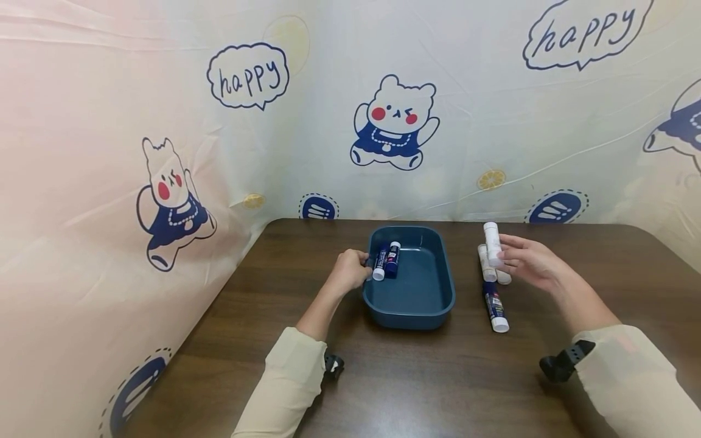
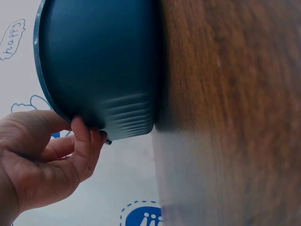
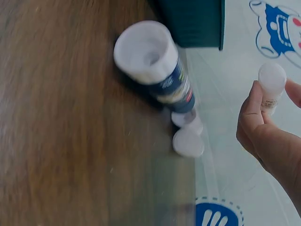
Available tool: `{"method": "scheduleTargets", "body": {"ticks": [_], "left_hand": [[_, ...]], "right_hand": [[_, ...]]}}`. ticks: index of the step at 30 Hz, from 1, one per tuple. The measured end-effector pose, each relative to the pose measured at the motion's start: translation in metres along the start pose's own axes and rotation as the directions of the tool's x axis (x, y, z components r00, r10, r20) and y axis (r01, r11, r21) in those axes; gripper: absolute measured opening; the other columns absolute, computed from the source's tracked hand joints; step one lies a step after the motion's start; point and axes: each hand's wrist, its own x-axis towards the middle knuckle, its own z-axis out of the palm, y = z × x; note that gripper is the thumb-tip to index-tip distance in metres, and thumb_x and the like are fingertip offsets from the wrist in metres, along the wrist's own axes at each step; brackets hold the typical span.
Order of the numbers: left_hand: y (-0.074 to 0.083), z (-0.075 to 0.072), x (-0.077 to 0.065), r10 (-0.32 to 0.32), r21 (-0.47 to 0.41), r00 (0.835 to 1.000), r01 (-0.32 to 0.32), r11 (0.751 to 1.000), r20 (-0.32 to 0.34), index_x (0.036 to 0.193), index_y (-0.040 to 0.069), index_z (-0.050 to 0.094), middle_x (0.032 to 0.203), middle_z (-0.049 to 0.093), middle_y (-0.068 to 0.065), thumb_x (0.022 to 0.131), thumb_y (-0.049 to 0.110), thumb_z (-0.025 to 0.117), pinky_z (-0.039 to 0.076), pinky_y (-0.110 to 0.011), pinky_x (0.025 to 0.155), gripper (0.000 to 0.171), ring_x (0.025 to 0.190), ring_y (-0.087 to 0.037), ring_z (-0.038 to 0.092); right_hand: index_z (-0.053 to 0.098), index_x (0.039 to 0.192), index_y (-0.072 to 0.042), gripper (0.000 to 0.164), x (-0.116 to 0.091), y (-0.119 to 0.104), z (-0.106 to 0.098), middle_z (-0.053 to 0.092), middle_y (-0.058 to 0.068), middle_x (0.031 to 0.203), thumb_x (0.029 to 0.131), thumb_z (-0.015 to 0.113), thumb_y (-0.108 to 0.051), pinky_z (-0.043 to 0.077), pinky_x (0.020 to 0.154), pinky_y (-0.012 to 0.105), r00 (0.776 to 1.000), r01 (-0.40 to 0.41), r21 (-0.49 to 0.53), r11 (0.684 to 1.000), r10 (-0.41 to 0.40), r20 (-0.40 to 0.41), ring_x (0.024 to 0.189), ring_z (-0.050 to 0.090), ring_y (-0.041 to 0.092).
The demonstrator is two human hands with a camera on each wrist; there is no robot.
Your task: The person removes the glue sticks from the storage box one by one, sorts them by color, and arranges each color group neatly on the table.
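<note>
A teal plastic bin [image 1: 416, 319] stands on the table, and my left hand [image 1: 350, 269] pinches its left rim between thumb and fingers. Inside the bin, at its left side, lie two navy glue sticks [image 1: 392, 261] with white caps. My right hand [image 1: 528, 261] holds a white glue stick [image 1: 492, 243] upright, raised off the table right of the bin. In the right wrist view its round white end [image 3: 272, 77] sits between thumb and fingers. Below that hand lie two more white glue sticks [image 1: 486, 267], partly covered, and a navy glue stick [image 1: 497, 310] with a white cap.
The dark wooden table [image 1: 438, 383] ends at a back edge close behind the bin. A printed cloth [image 1: 328, 121] with bears and lettering hangs behind and to the left. Each wrist carries a black strapped camera [image 1: 564, 362].
</note>
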Motion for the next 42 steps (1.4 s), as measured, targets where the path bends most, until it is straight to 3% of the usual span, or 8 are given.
{"method": "scheduleTargets", "body": {"ticks": [10,18,21,23,26,29,37,42], "left_hand": [[-0.002,0.000,0.000,0.025,-0.005,1.000,-0.025,1.000,0.001,0.126,-0.001,0.055,0.111,0.060,-0.015,0.087,0.003,0.060,0.051,-0.026,0.060,0.039,0.073,-0.020,0.059],[-0.002,-0.001,0.000,0.023,-0.014,1.000,-0.023,1.000,0.002,0.126,-0.001,0.055,0.111,0.060,-0.016,0.087,0.002,0.060,0.051,-0.026,0.061,0.039,0.075,-0.021,0.059],[-0.001,-0.001,-0.001,0.023,-0.016,1.000,-0.023,1.000,0.006,0.127,-0.001,0.054,0.113,0.059,-0.016,0.087,0.001,0.059,0.051,-0.026,0.062,0.040,0.078,-0.022,0.059],[-0.001,-0.001,-0.001,0.027,-0.016,1.000,-0.027,1.000,0.007,0.127,-0.002,0.054,0.113,0.059,-0.016,0.087,0.001,0.059,0.051,-0.026,0.062,0.040,0.077,-0.022,0.059],[-0.002,-0.001,-0.001,0.027,-0.015,1.000,-0.027,1.000,0.003,0.126,-0.002,0.054,0.111,0.060,-0.016,0.087,0.001,0.060,0.050,-0.026,0.060,0.040,0.077,-0.021,0.059],[-0.002,-0.001,0.000,0.028,-0.015,1.000,-0.028,1.000,-0.001,0.126,-0.002,0.055,0.110,0.060,-0.015,0.087,0.001,0.060,0.050,-0.026,0.059,0.040,0.076,-0.021,0.059],[-0.003,-0.001,-0.001,0.027,-0.021,1.000,-0.027,0.999,0.000,0.127,-0.001,0.054,0.113,0.059,-0.016,0.087,0.002,0.059,0.051,-0.026,0.061,0.040,0.078,-0.022,0.059],[-0.003,-0.002,0.000,0.065,0.003,0.998,-0.065,0.998,-0.013,0.124,-0.003,0.056,0.107,0.062,-0.016,0.086,0.002,0.061,0.050,-0.026,0.059,0.039,0.073,-0.019,0.059]], "right_hand": [[-0.013,0.143,0.004,0.080,-0.003,0.007,-0.027,0.059,-0.005,0.095,0.090,0.047,0.008,0.049,0.075,0.026,0.998,-0.016,0.056,0.998,0.020,-0.066,0.087,0.058,0.010],[-0.013,0.143,0.003,0.083,-0.005,0.010,-0.037,0.058,-0.005,0.091,0.089,0.050,0.007,0.049,0.074,0.026,0.990,-0.049,0.062,0.997,0.057,-0.130,0.083,0.058,0.010],[-0.011,0.143,0.003,0.082,-0.006,0.012,-0.038,0.053,-0.001,0.099,0.090,0.051,0.005,0.050,0.074,0.025,0.983,-0.068,0.018,0.998,0.070,-0.169,0.082,0.058,0.009],[-0.008,0.144,0.003,0.081,-0.007,0.012,-0.039,0.046,0.011,0.114,0.090,0.053,0.003,0.050,0.074,0.024,0.976,-0.088,-0.033,0.996,0.080,-0.203,0.081,0.057,0.007],[-0.005,0.144,0.004,0.078,-0.007,0.014,-0.039,0.020,0.029,0.137,0.090,0.052,0.001,0.049,0.075,0.022,0.966,-0.125,-0.124,0.984,0.092,-0.243,0.082,0.054,0.003],[-0.002,0.144,0.005,0.075,-0.006,0.016,-0.040,-0.001,0.031,0.146,0.091,0.052,-0.002,0.049,0.075,0.020,0.957,-0.163,-0.224,0.961,0.099,-0.271,0.082,0.052,0.001],[0.002,0.143,0.009,0.070,-0.005,0.022,-0.044,0.005,0.033,0.144,0.092,0.049,-0.004,0.048,0.076,0.019,0.945,-0.213,-0.352,0.911,0.100,-0.311,0.081,0.050,0.000],[0.004,0.141,0.013,0.069,-0.003,0.025,-0.044,0.010,0.034,0.141,0.091,0.049,-0.004,0.047,0.076,0.018,0.945,-0.218,-0.409,0.886,0.087,-0.316,0.080,0.047,-0.002]]}}
